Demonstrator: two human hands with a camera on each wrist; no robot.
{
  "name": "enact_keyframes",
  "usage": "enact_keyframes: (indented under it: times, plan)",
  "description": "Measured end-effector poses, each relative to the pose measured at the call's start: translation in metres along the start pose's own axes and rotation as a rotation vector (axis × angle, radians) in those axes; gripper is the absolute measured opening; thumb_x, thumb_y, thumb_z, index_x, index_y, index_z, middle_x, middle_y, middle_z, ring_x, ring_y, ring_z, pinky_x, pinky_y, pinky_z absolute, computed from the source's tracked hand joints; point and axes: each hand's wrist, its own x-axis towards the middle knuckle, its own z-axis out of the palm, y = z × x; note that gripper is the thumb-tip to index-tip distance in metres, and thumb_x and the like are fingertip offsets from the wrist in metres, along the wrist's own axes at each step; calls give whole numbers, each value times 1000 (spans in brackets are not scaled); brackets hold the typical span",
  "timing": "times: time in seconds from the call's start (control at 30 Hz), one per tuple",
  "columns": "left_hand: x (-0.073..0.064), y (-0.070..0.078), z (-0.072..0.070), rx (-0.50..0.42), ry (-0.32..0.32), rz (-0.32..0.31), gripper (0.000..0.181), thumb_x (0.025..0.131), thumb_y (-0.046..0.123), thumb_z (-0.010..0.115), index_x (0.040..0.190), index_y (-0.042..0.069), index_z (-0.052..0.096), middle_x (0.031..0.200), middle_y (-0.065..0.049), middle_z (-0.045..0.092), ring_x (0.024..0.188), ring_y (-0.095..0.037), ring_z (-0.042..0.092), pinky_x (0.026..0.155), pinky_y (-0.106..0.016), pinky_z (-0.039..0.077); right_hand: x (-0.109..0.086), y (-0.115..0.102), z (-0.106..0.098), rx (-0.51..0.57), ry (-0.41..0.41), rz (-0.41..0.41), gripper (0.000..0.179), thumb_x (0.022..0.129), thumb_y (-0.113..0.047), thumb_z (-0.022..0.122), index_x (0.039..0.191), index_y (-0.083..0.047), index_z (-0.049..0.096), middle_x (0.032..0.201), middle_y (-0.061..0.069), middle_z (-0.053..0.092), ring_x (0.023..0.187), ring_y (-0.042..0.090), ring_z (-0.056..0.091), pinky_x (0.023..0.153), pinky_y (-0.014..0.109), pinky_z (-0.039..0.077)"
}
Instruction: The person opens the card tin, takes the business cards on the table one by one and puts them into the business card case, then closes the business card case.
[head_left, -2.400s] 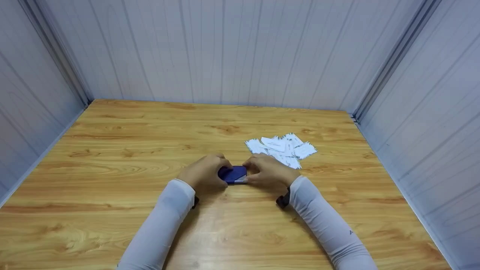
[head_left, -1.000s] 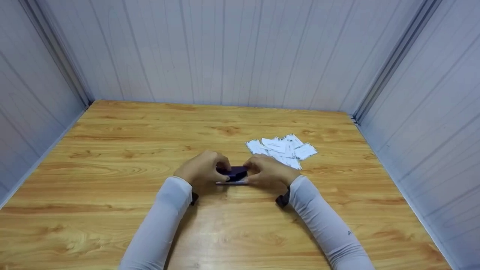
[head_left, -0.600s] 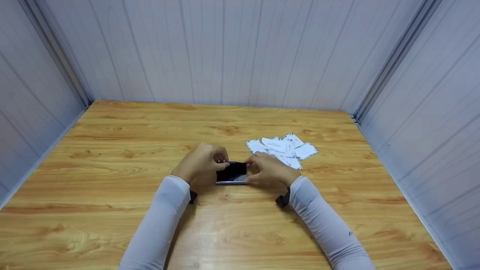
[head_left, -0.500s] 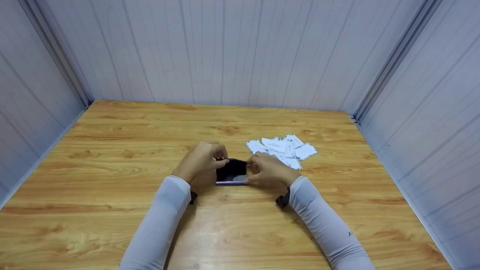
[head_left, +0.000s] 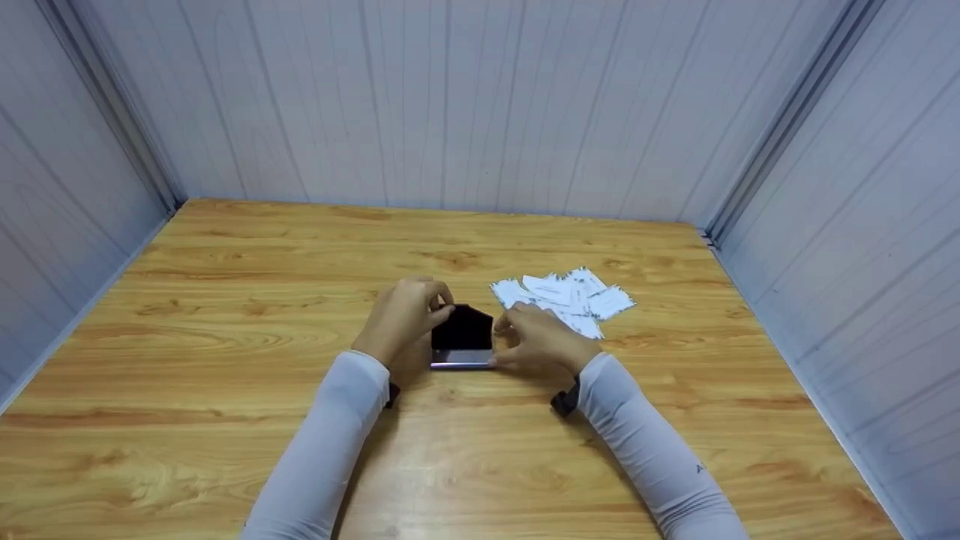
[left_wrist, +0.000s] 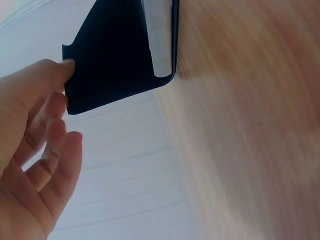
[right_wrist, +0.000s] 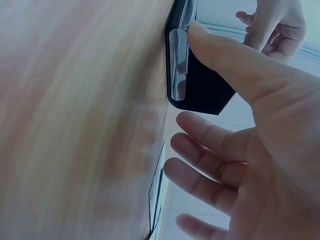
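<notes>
A card case stands unfolded on the wooden table, its dark flap (head_left: pixel 463 328) raised and its silvery metal base (head_left: pixel 461 358) flat in front. My left hand (head_left: pixel 401 319) pinches the flap's free edge between thumb and index finger; the left wrist view shows the flap's dark inner side (left_wrist: pixel 110 60), the remaining fingers loosely bent below. At the case's right end, my right hand (head_left: pixel 544 337) touches the base with its thumb. Its other fingers are spread apart from the shiny case end (right_wrist: pixel 177 65) in the right wrist view. What the base contains cannot be made out.
Behind my right hand lies a loose pile of white cards (head_left: pixel 551 289) with jagged, green-patterned edges. The wooden tabletop (head_left: pixel 225 322) is bounded by pale panel walls (head_left: pixel 480 105) at the back and both sides.
The case was folded with its blue flap down. My left hand has lifted the flap up and away, exposing the metal base. The right hand has stayed nearly in place.
</notes>
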Motion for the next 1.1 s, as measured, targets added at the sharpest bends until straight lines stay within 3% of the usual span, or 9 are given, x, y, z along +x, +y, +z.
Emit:
enact_keyframes:
  times: [0.23, 0.47, 0.67, 0.83, 1.1]
  plan:
    - [-1, -2, 3, 123, 0, 22, 22, 91, 29, 76, 107, 15, 75, 93, 0, 69, 75, -14, 65, 60, -31, 53, -1, 0, 1, 13, 1, 6, 60, 81, -54, 80, 122, -12, 64, 114, -2, 56, 108, 18, 54, 97, 35, 44]
    - [-2, -3, 5, 191, -66, -24, 38, 91, 35, 75, 122, 14, 70, 114, -5, 68, 103, -23, 65, 82, -40, 56, -2, 1, 1, 21, -3, 3, 60, 83, -53, 79, 124, -11, 64, 116, 0, 57, 110, 20, 53, 98, 37, 44]
    - [-6, -4, 5, 186, -177, -55, 51, 90, 37, 76, 133, 11, 65, 126, -6, 64, 116, -27, 59, 96, -43, 51, -2, 1, 1, 28, -5, -10, 57, 84, -53, 78, 122, -13, 64, 108, -2, 56, 101, 17, 52, 91, 35, 45]
    - [-9, -7, 4, 155, -283, -69, 59, 92, 39, 73, 140, 8, 59, 136, -12, 60, 125, -32, 55, 105, -47, 44, -2, 1, 1, 25, -9, -2, 60, 83, -55, 78, 124, -13, 64, 110, -3, 56, 103, 17, 52, 93, 35, 44]
    - [-11, -12, 2, 4, -483, -141, 68, 97, 39, 67, 151, 5, 45, 156, -16, 38, 144, -35, 33, 117, -50, 27, -1, 1, 2, 24, -16, 3, 59, 83, -55, 78, 124, -13, 64, 111, -4, 56, 106, 17, 53, 95, 34, 45]
